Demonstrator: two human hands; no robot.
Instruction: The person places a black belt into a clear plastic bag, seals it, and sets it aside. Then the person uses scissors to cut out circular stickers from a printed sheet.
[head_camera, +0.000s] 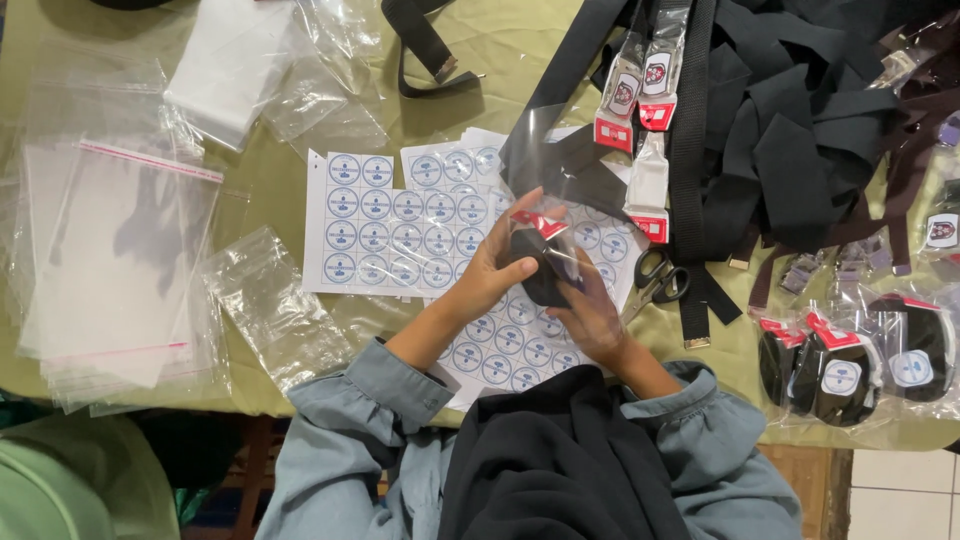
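I see both hands, left hand (490, 268) and right hand (590, 315), with grip clamped on a rolled black belt (540, 270) in a clear bag (red-topped), above the sticker sheets (385, 225), scissors (655, 275) close right.

Rolled black belt (540, 268): lying partly hidden, the left hand (490, 275) and right hand (590, 315) covering its lower half; the clear bag around it is showing only as glare. Right hand's fingertips: sitting out of sight behind the roll. Sticker sheets (400, 225): round blue prints reading too small to make out; lower sheets disappearing under both forearms. Black strap pile (800, 130): running off the top and right edges. Packed rolls (860, 365): rightmost bag being cut by the frame. Scissors (655, 280): blades tucked under a strap.
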